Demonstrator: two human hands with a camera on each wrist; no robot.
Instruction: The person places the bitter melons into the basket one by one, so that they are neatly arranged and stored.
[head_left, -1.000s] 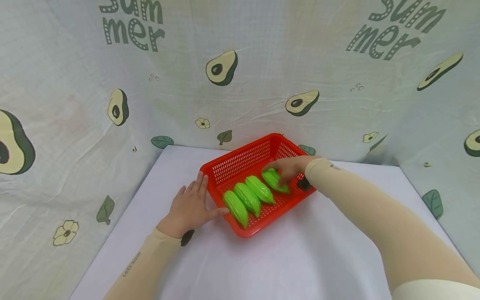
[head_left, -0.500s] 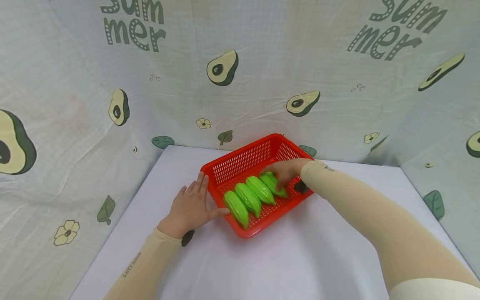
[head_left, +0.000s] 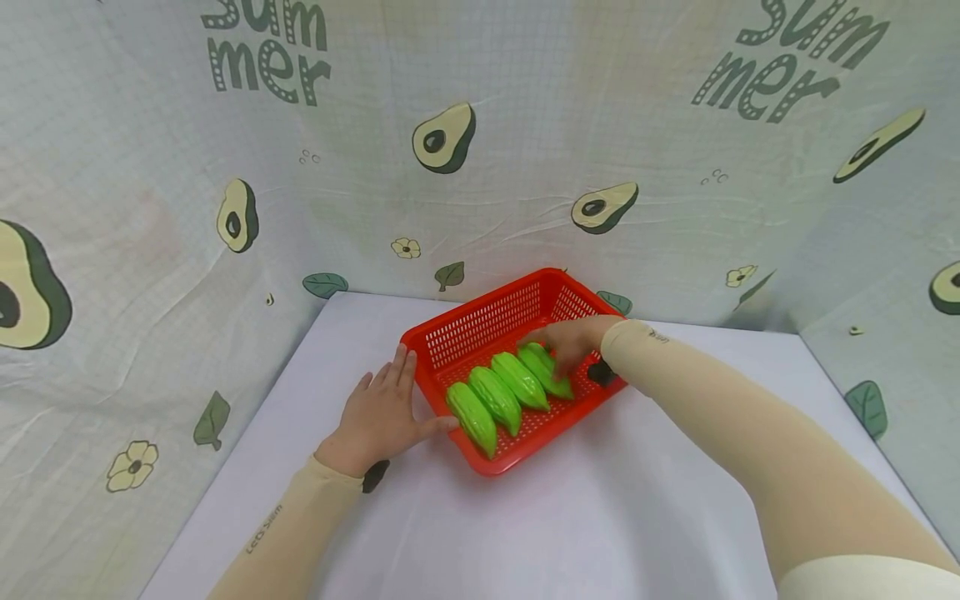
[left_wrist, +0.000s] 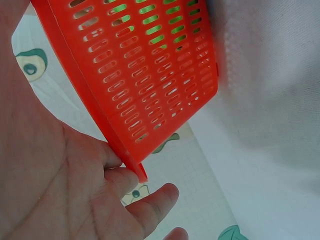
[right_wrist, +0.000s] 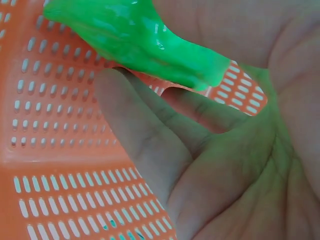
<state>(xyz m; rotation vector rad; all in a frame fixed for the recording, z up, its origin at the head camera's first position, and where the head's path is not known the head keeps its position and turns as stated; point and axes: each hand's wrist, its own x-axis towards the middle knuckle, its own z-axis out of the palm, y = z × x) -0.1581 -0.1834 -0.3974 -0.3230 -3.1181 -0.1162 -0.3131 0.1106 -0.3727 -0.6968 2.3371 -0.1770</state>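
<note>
A red slotted plastic basket (head_left: 558, 430) holds several glossy green, ridged gourds that look like bitter melons, laid side by side. Over the basket's right part, my right hand (head_left: 572, 340) pinches the rightmost bitter melon (head_left: 538, 360), thumb on one side and fingers on the other. The right wrist view has that bitter melon (right_wrist: 135, 42) between thumb and curled fingers, above the slotted floor. My left hand (head_left: 378, 425) lies with spread, straight fingers against the basket's left end. In the left wrist view, some fingertips touch the rim of the basket (left_wrist: 95, 115).
The other bitter melons (head_left: 495, 400) fill the basket's left and middle. A white tabletop (head_left: 570, 533) lies under it, and a printed cloth (head_left: 517, 75) with avocados and lettering hangs behind and at both sides.
My right hand has shifted slightly left and toward the front with the rightmost bitter melon, which now lies closer against its neighbour. The left hand and basket have stayed in place.
</note>
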